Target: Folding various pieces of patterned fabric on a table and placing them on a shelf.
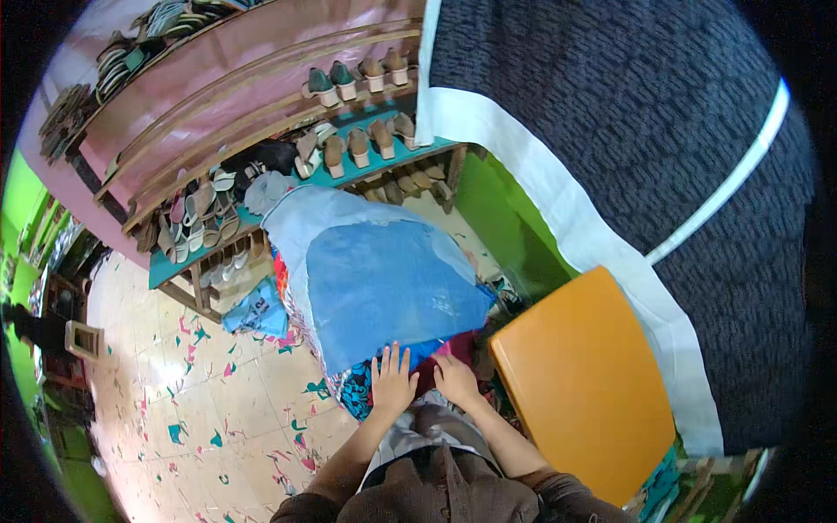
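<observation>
Blue smooth cloth with a paler blue-grey border [384,279], draped over a bulky mound of multicoloured fabric [307,338] directly ahead of the body. Left hand [394,381] palm down at the near edge of the blue cloth; grip open, fingers extended and slightly spread, nothing clasped. Right hand [455,381] just beside the left, palm down against magenta-to-maroon fabric [459,349] at the near edge of the mound; grip flattish, cannot tell about any fold caught under the fingertips. Black-and-turquoise patterned fabric [356,390] just left of the left hand, low on the mound. To the right, near the right forearm: orange flat panel with rounded corners [584,383]. Beyond it, dark textured cloth with a wide white border [593,96]. At the far side, teal-painted wooden surface [163,272] with rows of tan and beige heeled shoes [358,148]; wooden rack with long rails [244,77] above. Left: pale tiled floor [235,418], strewn with small green and pink scraps [318,389]. Light-blue printed bag [261,309] near the mound.
</observation>
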A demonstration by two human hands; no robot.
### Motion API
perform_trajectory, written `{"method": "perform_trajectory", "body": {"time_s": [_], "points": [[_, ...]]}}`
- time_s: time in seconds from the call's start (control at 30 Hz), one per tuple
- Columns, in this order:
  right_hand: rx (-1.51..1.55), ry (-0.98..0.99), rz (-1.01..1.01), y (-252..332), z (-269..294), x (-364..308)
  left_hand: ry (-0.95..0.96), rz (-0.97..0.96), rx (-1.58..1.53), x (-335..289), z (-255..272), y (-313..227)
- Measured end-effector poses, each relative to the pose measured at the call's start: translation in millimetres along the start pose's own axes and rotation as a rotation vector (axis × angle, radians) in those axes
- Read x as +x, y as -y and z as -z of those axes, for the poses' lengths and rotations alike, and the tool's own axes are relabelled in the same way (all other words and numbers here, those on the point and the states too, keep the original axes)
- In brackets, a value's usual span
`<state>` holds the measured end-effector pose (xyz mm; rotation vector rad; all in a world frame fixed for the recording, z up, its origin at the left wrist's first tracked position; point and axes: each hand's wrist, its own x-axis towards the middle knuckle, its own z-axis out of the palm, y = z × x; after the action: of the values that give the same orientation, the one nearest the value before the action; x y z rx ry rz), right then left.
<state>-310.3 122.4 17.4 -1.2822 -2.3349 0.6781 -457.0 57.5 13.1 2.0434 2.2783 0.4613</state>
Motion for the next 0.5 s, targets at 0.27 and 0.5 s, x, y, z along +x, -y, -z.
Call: {"method": "perform_trajectory", "body": {"time_s": [0.27, 0.5], "points": [[0.059, 0.357, -0.018, -11.7, -34.5, 21.1, 0.164, 0.149, -0.021, 6.6, -17.3, 17.4], [0.930, 0.211, -0.858, -38.3, -98.4, 46.3, 0.036, 0.085, 0.112, 45.3, -48.6, 52.7]]}}
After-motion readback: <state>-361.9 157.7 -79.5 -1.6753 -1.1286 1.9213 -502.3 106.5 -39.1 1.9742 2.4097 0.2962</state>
